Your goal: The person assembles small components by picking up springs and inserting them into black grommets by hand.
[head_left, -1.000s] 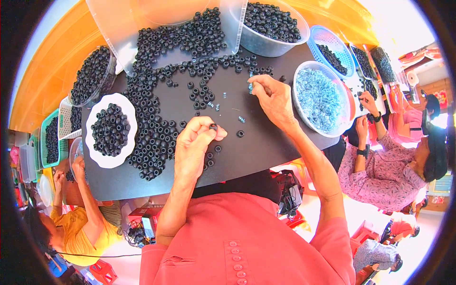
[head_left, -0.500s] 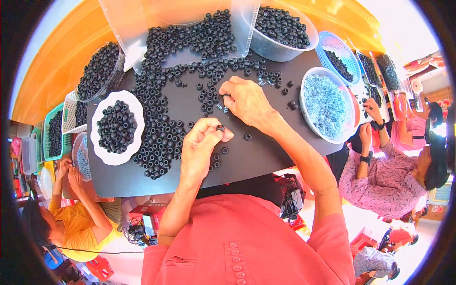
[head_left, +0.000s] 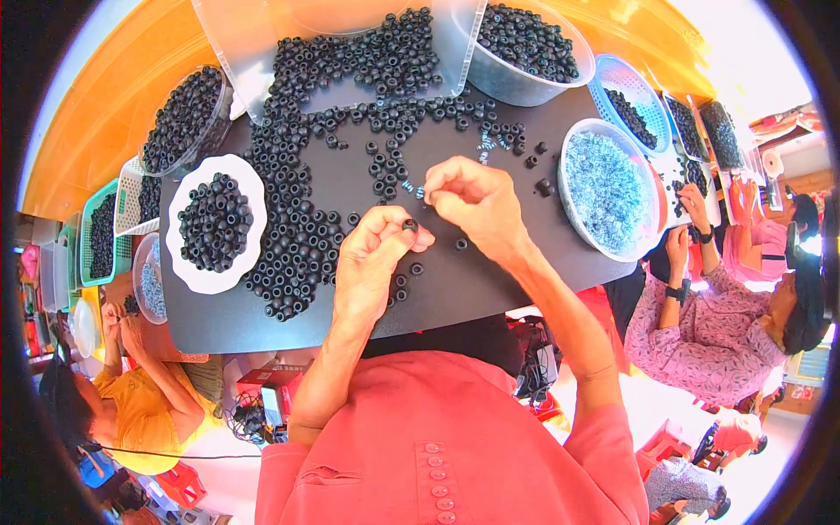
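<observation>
Between the thumb and fingers of my left hand (head_left: 367, 258) is a small round black piece with a hole (head_left: 409, 225). My right hand (head_left: 483, 208) is closed in a pinch just to its right, slightly above the table; what its fingertips hold, if anything, is too small to tell. Beside those fingertips lie small pale-blue coil springs (head_left: 407, 186), with more springs (head_left: 486, 140) farther back. A heap of the same black pieces (head_left: 280, 219) spreads over the dark table (head_left: 254, 328) to the left of my hands, and a few loose ones (head_left: 402, 280) sit near my left wrist.
A tipped clear bin (head_left: 229, 66) spills black pieces at the back. Around it stand a scalloped white plate (head_left: 210, 282), a clear round tub (head_left: 525, 92), a bowl of springs (head_left: 604, 188) and a blue colander (head_left: 661, 114). Co-workers sit at left (head_left: 153, 411) and right (head_left: 709, 341).
My right hand has drawn back from the springs toward me and slightly right, closer to my left hand. The left hand still holds the black piece, nearly in place.
</observation>
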`<state>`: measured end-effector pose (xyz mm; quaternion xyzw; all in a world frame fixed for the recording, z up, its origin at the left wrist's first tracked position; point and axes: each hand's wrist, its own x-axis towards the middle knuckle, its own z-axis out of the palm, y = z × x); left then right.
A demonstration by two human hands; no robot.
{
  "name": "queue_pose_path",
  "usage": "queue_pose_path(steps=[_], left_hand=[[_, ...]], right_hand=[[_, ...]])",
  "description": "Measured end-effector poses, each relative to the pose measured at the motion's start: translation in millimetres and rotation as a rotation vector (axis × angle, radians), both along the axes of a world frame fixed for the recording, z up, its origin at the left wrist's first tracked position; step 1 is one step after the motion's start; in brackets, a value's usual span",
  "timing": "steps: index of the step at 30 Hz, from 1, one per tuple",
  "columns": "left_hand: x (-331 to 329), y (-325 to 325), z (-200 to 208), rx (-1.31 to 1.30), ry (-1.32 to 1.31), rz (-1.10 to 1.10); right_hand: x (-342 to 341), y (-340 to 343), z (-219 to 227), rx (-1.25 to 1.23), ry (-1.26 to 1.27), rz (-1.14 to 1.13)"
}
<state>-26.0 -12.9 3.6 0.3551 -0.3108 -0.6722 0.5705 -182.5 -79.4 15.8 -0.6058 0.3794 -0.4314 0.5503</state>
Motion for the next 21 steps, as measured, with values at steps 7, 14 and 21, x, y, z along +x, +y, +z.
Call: queue_pose_path(steps=[7,14,21], left_hand=[[1.3,0.3,-7.7,0.001,0.026,0.004],[0.5,2.2,-2.3,-0.073,-0.081,0.028],[0.7,1.2,-1.5,-0.044,-0.032,0.048]], right_hand=[[12.6,24.1,-8.8,0.092,-0.293,0.101],[17.0,26.4,-15.9,-0.036,-0.256,0.025],[15.8,22.0,-8.2,-0.265,-0.074,0.020]])
